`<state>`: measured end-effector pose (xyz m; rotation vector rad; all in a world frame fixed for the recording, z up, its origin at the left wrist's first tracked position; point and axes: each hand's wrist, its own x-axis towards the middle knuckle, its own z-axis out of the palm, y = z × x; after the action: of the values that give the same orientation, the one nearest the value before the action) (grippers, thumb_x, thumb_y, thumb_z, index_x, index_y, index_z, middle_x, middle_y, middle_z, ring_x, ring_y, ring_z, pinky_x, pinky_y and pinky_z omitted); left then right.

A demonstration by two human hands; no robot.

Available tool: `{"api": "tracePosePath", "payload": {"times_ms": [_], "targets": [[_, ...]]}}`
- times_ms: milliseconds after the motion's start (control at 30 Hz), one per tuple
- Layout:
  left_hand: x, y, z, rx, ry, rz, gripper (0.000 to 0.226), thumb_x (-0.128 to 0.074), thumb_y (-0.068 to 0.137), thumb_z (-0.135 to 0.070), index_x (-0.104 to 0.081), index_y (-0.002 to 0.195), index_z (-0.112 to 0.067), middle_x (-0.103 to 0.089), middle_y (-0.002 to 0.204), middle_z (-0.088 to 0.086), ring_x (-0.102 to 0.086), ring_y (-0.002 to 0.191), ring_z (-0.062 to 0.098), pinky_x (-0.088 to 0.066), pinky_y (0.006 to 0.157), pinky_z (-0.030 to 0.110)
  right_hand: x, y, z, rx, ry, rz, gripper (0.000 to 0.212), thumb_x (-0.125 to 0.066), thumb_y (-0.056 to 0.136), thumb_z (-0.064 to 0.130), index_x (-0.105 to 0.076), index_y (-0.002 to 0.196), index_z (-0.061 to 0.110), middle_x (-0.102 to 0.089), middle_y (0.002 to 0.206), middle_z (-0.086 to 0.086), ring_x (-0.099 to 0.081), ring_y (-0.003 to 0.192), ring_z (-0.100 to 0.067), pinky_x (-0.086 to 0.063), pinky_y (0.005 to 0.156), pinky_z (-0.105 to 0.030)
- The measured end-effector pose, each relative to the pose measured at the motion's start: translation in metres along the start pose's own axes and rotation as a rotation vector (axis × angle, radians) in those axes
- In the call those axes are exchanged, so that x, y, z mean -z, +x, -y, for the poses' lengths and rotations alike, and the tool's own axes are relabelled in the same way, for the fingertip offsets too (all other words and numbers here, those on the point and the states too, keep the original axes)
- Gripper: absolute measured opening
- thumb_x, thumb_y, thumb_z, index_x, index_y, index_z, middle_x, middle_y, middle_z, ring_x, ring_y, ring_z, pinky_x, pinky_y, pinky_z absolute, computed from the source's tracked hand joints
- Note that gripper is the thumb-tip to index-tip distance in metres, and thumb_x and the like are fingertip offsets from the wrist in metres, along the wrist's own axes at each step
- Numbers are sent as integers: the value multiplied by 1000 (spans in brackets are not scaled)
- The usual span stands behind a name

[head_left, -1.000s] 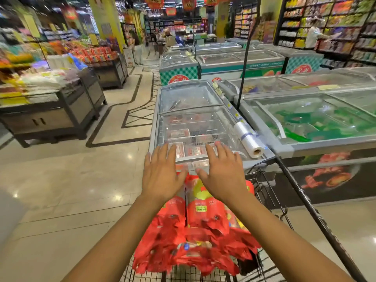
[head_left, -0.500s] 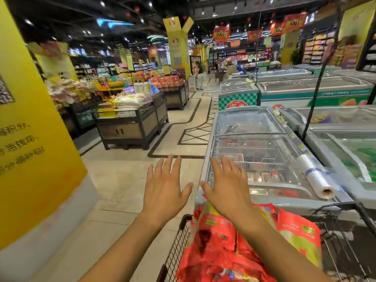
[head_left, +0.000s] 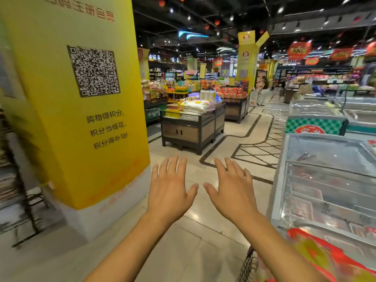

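Note:
My left hand (head_left: 169, 188) and my right hand (head_left: 232, 190) are stretched out in front of me, palms down, fingers spread and straight, holding nothing. They hover side by side over the tiled floor (head_left: 183, 247), apart from each other. Red and yellow packets (head_left: 317, 255) lie in a wire shopping cart (head_left: 247, 265) at the lower right, beside my right forearm; the packets are blurred.
A wide yellow pillar (head_left: 81, 110) with a QR code stands close on the left. A glass-topped chest freezer (head_left: 329, 184) runs along the right, more freezers behind it. A dark display stand (head_left: 189, 129) with stacked goods stands ahead across the aisle.
The view has swung left: the freezer and cart slid to the right edge and the yellow pillar came into view. Both hands stay spread and empty in front of me.

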<state>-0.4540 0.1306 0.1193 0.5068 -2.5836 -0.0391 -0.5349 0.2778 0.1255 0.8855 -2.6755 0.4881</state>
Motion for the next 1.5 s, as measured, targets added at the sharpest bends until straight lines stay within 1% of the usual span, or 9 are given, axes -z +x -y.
{"api": "tracePosePath", "payload": {"times_ms": [267,500,633,733,800,900,1000,1200,1500], "targets": [[41,-27,157,218,91,-47,82,-38,100,-66,-12,165,-23,-14,173,4,-12,159,28,-8,128,48,-46,36,154,235,33,43,74,-41,101,60,-14,162,27,-14,170,-5,-10,157,-24,-10,125,-47],[86,-101,269,482,178,-59,86,-33,92,-66,-22,163,-20,-23,171,7,-19,157,31,-14,127,52,-83,30,297,537,103,94,75,-44,100,60,-17,162,27,-19,169,-7,-14,156,-26,-15,124,-49],[113,-157,322,665,256,-60,82,-44,97,-63,-21,164,-20,-22,170,6,-19,156,30,-15,126,50,-107,10,380,703,140,143,76,-46,99,59,-18,162,27,-19,169,-8,-15,156,-26,-15,123,-49],[135,-199,352,807,335,-78,79,-50,93,-59,-38,156,-14,-40,162,12,-38,147,34,-29,119,55,-124,-13,440,841,187,196,77,-46,98,59,-18,161,26,-18,169,-8,-16,156,-27,-16,123,-49],[145,-227,371,898,376,-102,78,-43,86,-60,-50,147,-10,-52,152,15,-51,137,38,-38,113,58,-134,-29,477,933,220,241,77,-46,99,58,-16,162,25,-15,170,-8,-13,156,-27,-14,123,-48],[157,-265,399,1062,397,-63,80,-35,96,-63,-29,161,-17,-27,169,10,-27,154,35,-17,125,54,-147,-50,532,1068,266,301,75,-42,100,59,-14,162,26,-15,170,-7,-9,157,-25,-10,125,-48],[172,-294,426,1202,467,-65,80,-37,103,-64,-7,165,-24,-4,174,3,-6,160,27,1,128,46,-158,-67,585,1190,335,354,75,-40,101,60,-13,162,27,-12,170,-6,-8,157,-24,-8,126,-47],[205,-322,480,1435,552,-71,81,-33,102,-66,-1,166,-26,0,174,1,-2,161,26,-3,130,49,-179,-86,683,1403,413,447,73,-37,103,60,-9,162,28,-7,171,-5,-6,157,-25,-7,127,-47],[221,-355,550,1694,680,-70,81,-34,101,-68,-4,165,-29,-1,175,0,-3,161,26,2,128,48,-209,-103,798,1581,508,590,72,-38,103,60,-10,162,30,-7,171,-2,-7,158,-23,-6,128,-46]]}}
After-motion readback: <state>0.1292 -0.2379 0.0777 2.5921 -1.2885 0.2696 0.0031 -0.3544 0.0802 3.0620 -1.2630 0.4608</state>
